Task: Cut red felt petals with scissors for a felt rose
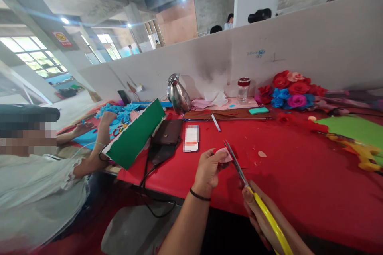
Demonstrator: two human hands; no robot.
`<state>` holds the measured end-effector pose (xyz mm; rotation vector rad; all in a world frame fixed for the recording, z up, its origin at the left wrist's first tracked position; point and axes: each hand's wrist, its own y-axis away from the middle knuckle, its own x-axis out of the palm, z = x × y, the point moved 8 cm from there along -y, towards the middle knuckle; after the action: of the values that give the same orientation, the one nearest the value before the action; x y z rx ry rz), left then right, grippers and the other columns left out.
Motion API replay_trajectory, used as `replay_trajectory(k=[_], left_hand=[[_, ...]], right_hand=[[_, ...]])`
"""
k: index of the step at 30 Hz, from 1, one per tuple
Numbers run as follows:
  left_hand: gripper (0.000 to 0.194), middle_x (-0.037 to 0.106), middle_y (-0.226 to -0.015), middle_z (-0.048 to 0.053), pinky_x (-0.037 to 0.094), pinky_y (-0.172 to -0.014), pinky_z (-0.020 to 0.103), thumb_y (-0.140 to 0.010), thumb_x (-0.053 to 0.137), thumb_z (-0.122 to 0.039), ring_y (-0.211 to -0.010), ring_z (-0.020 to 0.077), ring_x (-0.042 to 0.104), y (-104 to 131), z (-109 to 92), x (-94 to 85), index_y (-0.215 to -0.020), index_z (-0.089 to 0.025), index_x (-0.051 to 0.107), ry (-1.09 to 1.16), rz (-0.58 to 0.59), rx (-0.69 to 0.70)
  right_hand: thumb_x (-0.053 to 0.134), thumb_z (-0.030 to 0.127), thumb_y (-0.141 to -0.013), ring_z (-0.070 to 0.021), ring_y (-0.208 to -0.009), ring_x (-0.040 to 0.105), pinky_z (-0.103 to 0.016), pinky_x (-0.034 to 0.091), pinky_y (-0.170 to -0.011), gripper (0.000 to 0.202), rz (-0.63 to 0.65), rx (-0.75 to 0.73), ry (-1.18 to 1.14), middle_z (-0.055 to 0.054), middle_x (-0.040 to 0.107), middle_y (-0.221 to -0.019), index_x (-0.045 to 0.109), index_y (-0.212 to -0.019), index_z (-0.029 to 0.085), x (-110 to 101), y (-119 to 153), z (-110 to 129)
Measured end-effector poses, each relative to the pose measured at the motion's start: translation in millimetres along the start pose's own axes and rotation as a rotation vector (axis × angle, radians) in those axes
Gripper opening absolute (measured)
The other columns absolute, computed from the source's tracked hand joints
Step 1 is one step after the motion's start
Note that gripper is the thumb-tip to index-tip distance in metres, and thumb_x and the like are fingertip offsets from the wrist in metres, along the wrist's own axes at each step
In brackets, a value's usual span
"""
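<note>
My left hand [208, 167] pinches a small piece of pink paper [224, 155] above the red tabletop [314, 191]. In my right hand [254, 211] is a pair of scissors with long yellow handles [271, 221]. Their slightly parted blades [236, 161] point up and away, right beside the edge of the pink piece. Whether the blades touch it I cannot tell. A loose pink petal-shaped scrap [262, 153] lies on the red surface to the right.
Behind my hands lie a phone [191, 138], a pen [216, 122] and a brown bag [166, 132]. Farther back stand a metal jug [178, 95], a jar [243, 91] and paper flowers [295, 89]. A green board [137, 135] separates a co-worker [44, 199] at left.
</note>
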<state>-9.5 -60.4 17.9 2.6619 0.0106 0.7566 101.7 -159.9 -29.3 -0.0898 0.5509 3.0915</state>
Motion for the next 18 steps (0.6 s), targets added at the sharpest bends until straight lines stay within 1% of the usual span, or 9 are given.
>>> replay_trajectory(k=[4,6,9,11,13,14,15,18], left_hand=[[0.032,0.06,-0.057,0.0,0.049,-0.063,0.027,-0.04,0.083,-0.02,-0.058,0.0116,0.058,-11.9,7.5,-2.7,-0.06,-0.013,0.059,0.001,-0.015,-0.029],[0.031,0.06,-0.057,-0.001,0.048,-0.063,0.026,-0.041,0.082,-0.021,-0.058,0.0117,0.057,-16.6,10.0,-6.8,-0.06,-0.014,0.058,-0.014,-0.03,-0.033],[0.027,0.058,-0.056,-0.001,0.044,-0.062,0.024,-0.049,0.08,-0.026,-0.058,0.0103,0.054,-16.2,0.3,-14.0,-0.058,-0.014,0.058,-0.169,-0.037,0.072],[0.025,0.058,-0.058,-0.001,0.042,-0.062,0.023,-0.055,0.077,-0.031,-0.059,0.0102,0.053,-9.3,-7.7,-11.9,-0.06,-0.014,0.059,-0.326,0.039,0.125],[0.024,0.059,-0.062,-0.001,0.042,-0.064,0.024,-0.058,0.075,-0.033,-0.062,0.0111,0.054,1.9,-9.4,-4.7,-0.065,-0.014,0.061,-0.456,0.178,0.096],[0.024,0.059,-0.063,-0.001,0.041,-0.064,0.024,-0.059,0.074,-0.033,-0.062,0.0111,0.053,8.4,-9.7,-0.7,-0.066,-0.014,0.062,-0.518,0.246,0.075],[0.023,0.058,-0.063,-0.002,0.039,-0.063,0.023,-0.06,0.073,-0.033,-0.061,0.0105,0.051,14.9,-10.5,3.3,-0.067,-0.013,0.062,-0.585,0.305,0.065],[0.016,0.052,-0.057,-0.004,0.031,-0.056,0.022,-0.064,0.067,-0.028,-0.057,0.0082,0.044,31.0,-12.8,14.5,-0.062,-0.013,0.061,-0.792,0.452,0.067]], right_hand=[[0.046,0.08,-0.071,-0.0048,-0.03,0.029,-0.018,0.022,-0.03,0.057,-0.053,0.073,-0.012,0.01,0.035,-0.046,0.048,-0.077,0.023,-1.2,-8.0,-8.7],[0.045,0.082,-0.068,-0.0052,-0.029,0.03,-0.018,0.022,-0.028,0.06,-0.045,0.107,-0.038,0.01,0.036,-0.047,0.048,-0.077,0.023,0.7,-12.1,-13.5],[0.045,0.08,-0.069,-0.0072,-0.027,0.033,-0.019,0.024,-0.026,0.059,-0.043,0.114,-0.122,0.01,0.038,-0.046,0.05,-0.082,0.023,-1.8,-16.1,-9.2],[0.051,0.075,-0.07,-0.0076,-0.029,0.035,-0.019,0.026,-0.028,0.055,-0.095,0.078,-0.165,0.01,0.04,-0.047,0.051,-0.09,0.024,-12.3,-18.2,3.2],[0.063,0.067,-0.067,-0.0077,-0.032,0.038,-0.019,0.03,-0.03,0.055,-0.155,-0.001,-0.143,0.01,0.044,-0.05,0.051,-0.1,0.024,-26.2,-20.6,22.4],[0.068,0.063,-0.065,-0.0082,-0.034,0.041,-0.02,0.033,-0.032,0.058,-0.162,-0.048,-0.118,0.009,0.048,-0.052,0.05,-0.104,0.024,-31.3,-22.0,32.9],[0.072,0.059,-0.063,-0.0089,-0.036,0.044,-0.021,0.036,-0.033,0.062,-0.155,-0.1,-0.105,0.008,0.051,-0.055,0.048,-0.108,0.024,-34.6,-23.2,43.2],[0.077,0.051,-0.061,-0.0109,-0.042,0.052,-0.024,0.042,-0.039,0.066,-0.021,-0.192,-0.14,0.004,0.06,-0.067,0.045,-0.111,0.021,-29.9,-25.5,62.5]])
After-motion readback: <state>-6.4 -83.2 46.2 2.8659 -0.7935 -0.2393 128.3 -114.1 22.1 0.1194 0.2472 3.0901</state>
